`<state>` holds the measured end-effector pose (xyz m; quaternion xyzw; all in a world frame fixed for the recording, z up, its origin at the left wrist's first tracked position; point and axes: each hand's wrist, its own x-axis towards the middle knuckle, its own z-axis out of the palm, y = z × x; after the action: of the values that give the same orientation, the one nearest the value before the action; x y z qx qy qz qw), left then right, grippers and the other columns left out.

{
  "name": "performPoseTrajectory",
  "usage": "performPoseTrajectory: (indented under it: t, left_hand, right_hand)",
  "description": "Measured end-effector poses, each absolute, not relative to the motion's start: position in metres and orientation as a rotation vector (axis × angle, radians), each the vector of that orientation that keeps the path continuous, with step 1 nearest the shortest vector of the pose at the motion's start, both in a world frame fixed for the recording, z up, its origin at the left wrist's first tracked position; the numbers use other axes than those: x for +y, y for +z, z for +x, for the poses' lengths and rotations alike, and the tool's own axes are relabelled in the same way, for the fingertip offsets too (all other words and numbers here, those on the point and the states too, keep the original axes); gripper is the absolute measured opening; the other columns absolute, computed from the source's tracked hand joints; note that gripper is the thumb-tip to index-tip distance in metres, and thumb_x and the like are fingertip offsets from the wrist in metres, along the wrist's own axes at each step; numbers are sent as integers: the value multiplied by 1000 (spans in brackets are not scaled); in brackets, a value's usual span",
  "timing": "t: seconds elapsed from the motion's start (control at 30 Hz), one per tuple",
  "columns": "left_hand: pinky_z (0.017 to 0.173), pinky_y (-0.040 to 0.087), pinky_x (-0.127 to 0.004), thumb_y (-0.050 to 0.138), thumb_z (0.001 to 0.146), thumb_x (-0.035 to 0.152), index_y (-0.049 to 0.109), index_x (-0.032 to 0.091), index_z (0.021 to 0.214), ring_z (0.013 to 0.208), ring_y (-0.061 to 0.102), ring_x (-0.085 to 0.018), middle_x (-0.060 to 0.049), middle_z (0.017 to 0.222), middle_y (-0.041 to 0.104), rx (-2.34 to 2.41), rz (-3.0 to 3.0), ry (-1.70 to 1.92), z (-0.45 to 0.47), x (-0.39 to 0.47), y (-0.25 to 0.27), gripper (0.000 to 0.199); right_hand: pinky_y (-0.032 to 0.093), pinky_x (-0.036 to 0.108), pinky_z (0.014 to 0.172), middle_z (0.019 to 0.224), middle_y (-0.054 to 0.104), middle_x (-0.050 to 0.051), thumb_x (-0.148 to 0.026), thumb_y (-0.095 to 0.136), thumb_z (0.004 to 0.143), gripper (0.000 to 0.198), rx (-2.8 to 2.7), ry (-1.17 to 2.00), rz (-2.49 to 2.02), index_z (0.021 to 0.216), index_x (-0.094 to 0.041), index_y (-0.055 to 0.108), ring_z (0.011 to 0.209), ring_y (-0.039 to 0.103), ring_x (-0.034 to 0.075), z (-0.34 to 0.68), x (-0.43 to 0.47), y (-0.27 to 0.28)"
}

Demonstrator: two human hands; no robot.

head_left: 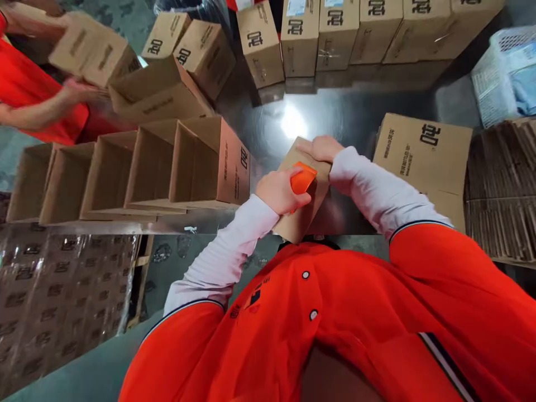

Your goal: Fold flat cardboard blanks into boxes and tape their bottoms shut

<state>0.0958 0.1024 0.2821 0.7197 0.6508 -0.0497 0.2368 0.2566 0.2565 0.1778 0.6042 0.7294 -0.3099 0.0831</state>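
Observation:
In front of my body a small cardboard box [293, 223] lies tilted at the edge of the metal table. My left hand [280, 192] is closed around an orange hand-held tool [303, 180], which looks like a tape dispenser, and rests over the box's upper face. The tool's lower part is hidden by my fingers. At the far end of the same box, my right hand [321, 148] is curled over its top edge and holds it. Just right of my right forearm stands a larger flattened-looking carton [419, 151].
Open cartons [196, 162] line up at the left. Closed boxes [299, 42] stand along the back. A co-worker's hand [79, 92] handles another box at upper left. A stack of folded cardboard [500, 190] and a white basket [488, 84] are on the right.

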Motion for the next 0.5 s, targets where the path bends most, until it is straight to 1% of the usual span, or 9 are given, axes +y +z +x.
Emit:
performPoseTrajectory:
  t: [0.07, 0.1, 0.2, 0.3, 0.37, 0.43, 0.5]
  left_hand:
    - [96, 59, -35, 76, 77, 40, 65, 28, 151, 105, 78, -29, -4, 116, 81, 1751, 1916, -151, 74, 71, 293, 77]
    - [94, 60, -35, 76, 75, 39, 65, 28, 151, 102, 78, -29, -4, 114, 82, 1738, 1876, -170, 58, 48, 298, 78]
    - [89, 61, -35, 72, 74, 36, 64, 26, 153, 93, 80, -30, -5, 109, 83, 1756, 1733, -303, 8, -36, 299, 80]
    - [89, 61, -38, 70, 76, 39, 63, 24, 154, 98, 80, -34, -9, 112, 83, 1780, 1624, -508, -19, -97, 270, 79]
    - [89, 61, -39, 73, 78, 40, 62, 23, 154, 101, 79, -35, -11, 110, 83, 1784, 1609, -534, -16, -106, 241, 79]
    - [93, 60, -38, 76, 82, 42, 62, 22, 152, 106, 77, -33, -12, 112, 81, 1804, 1610, -428, -2, -94, 214, 74]
    - [100, 58, -40, 76, 90, 45, 63, 22, 149, 114, 74, -30, -12, 121, 77, 1835, 1583, -293, 15, -75, 196, 65]
  right_hand:
    - [44, 36, 113, 139, 60, 39, -76, 39, 107, 98, 2224, -869, 1844, 129, 16, 64, 135, 62, 35, 253, 251, 177]
    - [43, 37, 114, 138, 59, 41, -76, 37, 108, 101, 2236, -873, 1848, 128, 20, 62, 136, 61, 35, 253, 249, 177]
    - [41, 38, 115, 136, 58, 43, -78, 28, 105, 109, 2239, -857, 1847, 123, 25, 60, 140, 58, 36, 256, 246, 181]
    - [40, 35, 115, 135, 57, 44, -83, 21, 99, 119, 2215, -842, 1860, 121, 27, 60, 144, 55, 36, 255, 243, 186]
    - [40, 37, 114, 136, 57, 45, -84, 20, 98, 119, 2199, -839, 1842, 126, 24, 61, 144, 55, 35, 255, 244, 187]
    - [42, 40, 112, 136, 58, 44, -85, 17, 97, 120, 2168, -806, 1818, 129, 21, 63, 143, 56, 34, 259, 250, 186]
    - [46, 38, 103, 130, 62, 40, -85, 9, 95, 123, 2191, -714, 1733, 127, 20, 64, 134, 63, 31, 265, 259, 183]
